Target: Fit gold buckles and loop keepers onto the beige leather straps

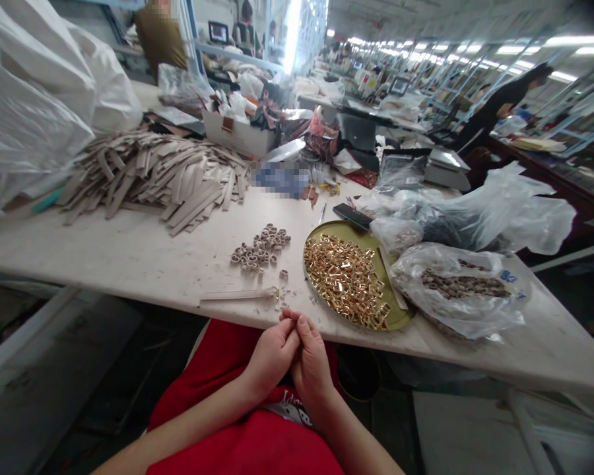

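Note:
At the table's front edge my left hand [276, 348] and my right hand [313, 359] meet, fingertips pressed together. Whatever they pinch is too small or too hidden to make out. Just beyond them lies a taupe strap [237, 295] with a gold buckle [276, 292] at its right end. Small taupe loops [260, 249] are heaped farther back. To the right, a round olive-gold tray [400, 321] holds a pile of gold metal buckles [344, 280]. A pale flat stick [392, 280] rests across the tray's right side.
A large heap of taupe strips [163, 171] covers the back left. Clear plastic bags [460, 290] crowd the right, one holding small brown pieces. A dark phone-like object [352, 216] touches the tray's far side. A white box [240, 135] of scraps stands behind; people are in the background.

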A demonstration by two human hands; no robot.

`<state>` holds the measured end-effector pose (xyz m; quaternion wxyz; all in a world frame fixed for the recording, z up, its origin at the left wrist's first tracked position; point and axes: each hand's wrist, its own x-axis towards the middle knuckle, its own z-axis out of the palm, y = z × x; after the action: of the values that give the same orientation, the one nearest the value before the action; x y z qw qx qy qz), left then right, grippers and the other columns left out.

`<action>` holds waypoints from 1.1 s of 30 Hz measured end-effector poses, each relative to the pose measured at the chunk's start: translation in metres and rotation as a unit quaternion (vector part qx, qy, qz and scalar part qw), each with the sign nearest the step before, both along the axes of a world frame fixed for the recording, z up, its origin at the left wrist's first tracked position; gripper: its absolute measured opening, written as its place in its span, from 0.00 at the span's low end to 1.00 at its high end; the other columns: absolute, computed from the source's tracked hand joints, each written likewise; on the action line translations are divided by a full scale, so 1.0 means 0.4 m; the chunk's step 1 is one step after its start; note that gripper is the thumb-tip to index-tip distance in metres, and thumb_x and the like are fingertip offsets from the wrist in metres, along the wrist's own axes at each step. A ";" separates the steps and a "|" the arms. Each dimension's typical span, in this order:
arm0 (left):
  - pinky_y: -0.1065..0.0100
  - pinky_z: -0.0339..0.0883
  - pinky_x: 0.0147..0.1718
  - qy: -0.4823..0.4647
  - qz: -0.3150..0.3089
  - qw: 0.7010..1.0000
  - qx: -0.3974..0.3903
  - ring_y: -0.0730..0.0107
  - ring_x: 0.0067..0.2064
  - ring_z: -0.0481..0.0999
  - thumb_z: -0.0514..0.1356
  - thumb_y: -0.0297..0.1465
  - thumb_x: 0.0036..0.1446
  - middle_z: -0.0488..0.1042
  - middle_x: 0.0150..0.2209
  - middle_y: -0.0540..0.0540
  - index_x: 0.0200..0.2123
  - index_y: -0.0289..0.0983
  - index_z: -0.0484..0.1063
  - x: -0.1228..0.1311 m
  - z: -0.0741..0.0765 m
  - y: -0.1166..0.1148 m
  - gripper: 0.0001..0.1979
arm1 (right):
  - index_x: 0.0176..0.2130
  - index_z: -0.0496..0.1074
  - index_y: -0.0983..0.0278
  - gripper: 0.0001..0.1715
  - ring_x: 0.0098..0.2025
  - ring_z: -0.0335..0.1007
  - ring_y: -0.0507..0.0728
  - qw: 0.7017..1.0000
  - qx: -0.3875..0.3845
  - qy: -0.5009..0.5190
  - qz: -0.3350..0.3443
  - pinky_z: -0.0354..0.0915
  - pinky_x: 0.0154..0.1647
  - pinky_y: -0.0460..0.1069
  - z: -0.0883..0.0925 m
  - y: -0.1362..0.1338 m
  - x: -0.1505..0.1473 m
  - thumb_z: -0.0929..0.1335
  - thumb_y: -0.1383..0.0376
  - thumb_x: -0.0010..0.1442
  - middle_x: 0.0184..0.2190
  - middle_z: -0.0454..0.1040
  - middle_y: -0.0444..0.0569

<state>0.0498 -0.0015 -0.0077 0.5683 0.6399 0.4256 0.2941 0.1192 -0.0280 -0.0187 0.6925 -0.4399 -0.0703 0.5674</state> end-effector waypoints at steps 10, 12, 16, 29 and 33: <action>0.77 0.55 0.14 -0.072 -0.004 0.992 -0.107 0.80 0.17 0.60 0.54 0.35 0.52 0.62 0.20 0.56 0.30 0.37 0.59 -0.014 -0.008 0.016 0.08 | 0.34 0.73 0.64 0.16 0.29 0.70 0.55 0.997 0.017 0.026 0.077 0.64 0.26 0.47 0.024 0.024 0.036 0.69 0.55 0.48 0.27 0.75 0.47; 0.77 0.56 0.16 -0.093 0.001 0.989 -0.115 0.80 0.18 0.61 0.55 0.35 0.52 0.63 0.20 0.56 0.29 0.36 0.58 -0.015 -0.006 0.010 0.08 | 0.34 0.73 0.64 0.17 0.25 0.68 0.53 0.996 0.019 0.022 0.083 0.60 0.20 0.45 0.031 0.023 0.032 0.68 0.55 0.49 0.26 0.74 0.47; 0.77 0.57 0.17 -0.123 -0.004 0.984 -0.131 0.80 0.19 0.62 0.55 0.36 0.53 0.64 0.21 0.54 0.32 0.35 0.60 -0.016 -0.004 0.001 0.10 | 0.35 0.72 0.64 0.19 0.19 0.63 0.50 0.996 0.008 0.013 0.088 0.51 0.12 0.42 0.026 0.009 0.015 0.67 0.54 0.49 0.24 0.73 0.46; 0.75 0.60 0.20 -0.129 0.003 0.975 -0.178 0.77 0.22 0.66 0.55 0.34 0.51 0.67 0.24 0.52 0.33 0.34 0.62 -0.010 -0.021 0.000 0.09 | 0.37 0.74 0.64 0.17 0.15 0.51 0.45 0.997 0.000 0.022 0.075 0.44 0.12 0.41 -0.023 0.000 0.008 0.66 0.56 0.51 0.21 0.70 0.42; 0.74 0.62 0.21 -0.133 0.004 0.979 -0.152 0.75 0.23 0.67 0.54 0.31 0.52 0.67 0.24 0.53 0.37 0.35 0.59 -0.016 -0.022 -0.006 0.09 | 0.39 0.73 0.64 0.19 0.16 0.54 0.46 0.996 0.003 0.017 0.090 0.47 0.13 0.42 -0.027 0.000 0.015 0.64 0.55 0.53 0.22 0.71 0.43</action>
<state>0.0434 -0.0040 -0.0166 0.7091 0.4999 0.3883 0.3107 0.1251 -0.0279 -0.0296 0.6408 -0.4202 -0.0998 0.6347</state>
